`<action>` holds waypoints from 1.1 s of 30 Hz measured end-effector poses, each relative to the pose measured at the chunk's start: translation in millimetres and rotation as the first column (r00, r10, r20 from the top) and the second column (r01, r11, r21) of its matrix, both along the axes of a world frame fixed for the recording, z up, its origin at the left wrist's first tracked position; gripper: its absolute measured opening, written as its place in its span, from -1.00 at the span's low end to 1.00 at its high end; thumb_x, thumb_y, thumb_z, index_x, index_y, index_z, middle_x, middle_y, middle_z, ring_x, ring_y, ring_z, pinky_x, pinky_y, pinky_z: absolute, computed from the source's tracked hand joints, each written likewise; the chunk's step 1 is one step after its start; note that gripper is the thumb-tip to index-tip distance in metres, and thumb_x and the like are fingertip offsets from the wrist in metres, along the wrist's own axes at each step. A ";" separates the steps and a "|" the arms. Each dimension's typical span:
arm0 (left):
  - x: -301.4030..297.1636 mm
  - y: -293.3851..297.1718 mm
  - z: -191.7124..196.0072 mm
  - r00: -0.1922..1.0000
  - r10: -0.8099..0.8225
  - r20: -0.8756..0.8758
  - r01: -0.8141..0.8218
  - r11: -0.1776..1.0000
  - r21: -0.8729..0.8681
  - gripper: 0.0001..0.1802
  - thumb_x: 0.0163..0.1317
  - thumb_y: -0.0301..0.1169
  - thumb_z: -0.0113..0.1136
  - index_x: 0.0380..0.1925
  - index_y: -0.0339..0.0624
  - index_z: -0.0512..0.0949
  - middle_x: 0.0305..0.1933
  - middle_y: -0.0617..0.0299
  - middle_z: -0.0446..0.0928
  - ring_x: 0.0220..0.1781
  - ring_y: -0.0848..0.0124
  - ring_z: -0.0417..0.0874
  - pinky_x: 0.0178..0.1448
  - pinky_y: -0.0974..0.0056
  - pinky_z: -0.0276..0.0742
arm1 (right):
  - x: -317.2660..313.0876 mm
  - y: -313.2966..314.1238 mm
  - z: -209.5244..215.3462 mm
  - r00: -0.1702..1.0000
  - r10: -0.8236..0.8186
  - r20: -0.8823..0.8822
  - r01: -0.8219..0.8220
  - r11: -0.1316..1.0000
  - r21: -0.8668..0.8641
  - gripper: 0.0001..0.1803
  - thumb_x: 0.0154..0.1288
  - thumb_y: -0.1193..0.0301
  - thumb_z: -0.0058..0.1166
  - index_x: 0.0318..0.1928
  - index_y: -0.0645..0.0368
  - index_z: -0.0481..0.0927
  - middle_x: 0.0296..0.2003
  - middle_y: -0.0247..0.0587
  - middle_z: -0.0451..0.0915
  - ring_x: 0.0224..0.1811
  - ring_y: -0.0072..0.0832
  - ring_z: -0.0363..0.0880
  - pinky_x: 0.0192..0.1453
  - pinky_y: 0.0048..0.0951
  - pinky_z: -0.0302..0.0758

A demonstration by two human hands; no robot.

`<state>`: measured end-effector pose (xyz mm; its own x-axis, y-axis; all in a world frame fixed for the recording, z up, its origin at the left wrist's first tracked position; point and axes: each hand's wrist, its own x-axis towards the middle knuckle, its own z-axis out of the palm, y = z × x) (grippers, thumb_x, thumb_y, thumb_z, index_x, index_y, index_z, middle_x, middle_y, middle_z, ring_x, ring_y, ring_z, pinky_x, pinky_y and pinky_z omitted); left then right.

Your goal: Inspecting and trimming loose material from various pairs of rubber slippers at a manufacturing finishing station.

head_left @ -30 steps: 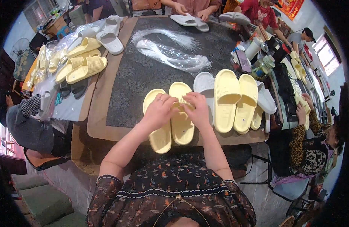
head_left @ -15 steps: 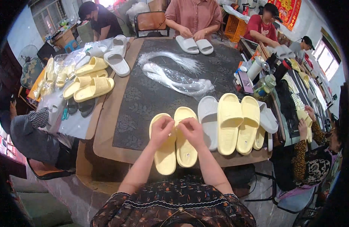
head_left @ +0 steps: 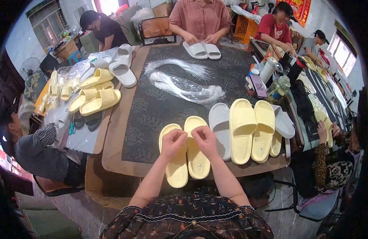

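A pair of pale yellow slide slippers lies in front of me at the table's near edge: the left slipper (head_left: 177,169) and the right slipper (head_left: 199,161). My left hand (head_left: 174,144) is above the left slipper's strap, thumb and fingers pinched together. Close beside it, my right hand (head_left: 205,140) makes the same pinch over the right slipper. Whatever sits between the fingertips is too fine to make out. Both straps are partly hidden by my hands. Beyond them a bundle of clear plastic strands (head_left: 184,88) lies on the dark mat.
To my right stand more yellow slippers (head_left: 243,137) and grey slippers (head_left: 220,127). Bottles (head_left: 268,71) and a phone (head_left: 257,85) crowd the right edge. Yellow slippers (head_left: 100,102) lie on the left table with scissors (head_left: 71,128). Across, a person (head_left: 200,20) handles grey slippers (head_left: 195,50).
My view has shifted slightly. My hands stay pinched together over the yellow pair, the fingertips a little farther apart. The person across has lowered both hands onto the grey slippers.
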<state>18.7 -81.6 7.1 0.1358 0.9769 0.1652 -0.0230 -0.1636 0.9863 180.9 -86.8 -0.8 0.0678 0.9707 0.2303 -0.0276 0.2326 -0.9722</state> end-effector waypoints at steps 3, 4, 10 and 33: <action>0.2 -0.1 -1.6 1.000 0.012 -0.017 -0.012 1.000 0.008 -0.91 0.19 -0.48 0.18 -0.34 -0.27 0.57 -0.46 0.34 0.56 -0.46 0.64 0.52 -0.38 0.50 0.42 | -1.5 -1.0 2.1 0.981 -0.020 0.195 -0.014 0.985 0.173 -0.91 0.16 0.48 0.20 -0.35 0.22 0.57 -0.43 -0.36 0.52 -0.38 -0.68 0.50 -0.28 -0.63 0.45; 0.4 -0.2 -1.4 1.000 0.011 -0.007 -0.011 1.000 0.017 -0.91 0.19 -0.48 0.18 -0.34 -0.28 0.57 -0.47 0.34 0.56 -0.46 0.64 0.52 -0.37 0.50 0.42 | -2.0 0.0 -0.6 0.996 -0.025 0.081 0.019 0.997 0.081 -0.91 0.16 0.48 0.21 -0.34 0.22 0.58 -0.43 -0.35 0.52 -0.38 -0.67 0.50 -0.28 -0.62 0.45; -1.2 0.9 3.3 1.000 -0.014 -0.020 0.014 1.000 -0.012 -0.90 0.20 -0.48 0.18 -0.32 -0.28 0.57 -0.46 0.33 0.56 -0.44 0.64 0.53 -0.36 0.50 0.42 | -0.7 -1.0 3.5 0.984 -0.056 0.170 0.038 0.994 0.104 -0.90 0.16 0.48 0.20 -0.34 0.23 0.58 -0.42 -0.37 0.52 -0.40 -0.68 0.49 -0.30 -0.65 0.43; 0.0 4.4 -4.6 1.000 0.021 -0.019 -0.021 0.999 0.030 -0.92 0.20 -0.47 0.19 -0.35 -0.25 0.57 -0.50 0.41 0.53 -0.52 0.70 0.46 -0.48 0.56 0.36 | -2.9 2.1 4.6 0.999 -0.031 0.035 0.030 0.999 0.010 -0.89 0.14 0.49 0.21 -0.35 0.21 0.54 -0.46 -0.44 0.53 -0.44 -0.75 0.45 -0.37 -0.69 0.39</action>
<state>18.7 -77.1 2.5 0.1188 0.9742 0.1919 -0.0003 -0.1932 0.9812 178.0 -84.7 3.8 0.0890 0.9661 0.2423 0.0134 0.2421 -0.9702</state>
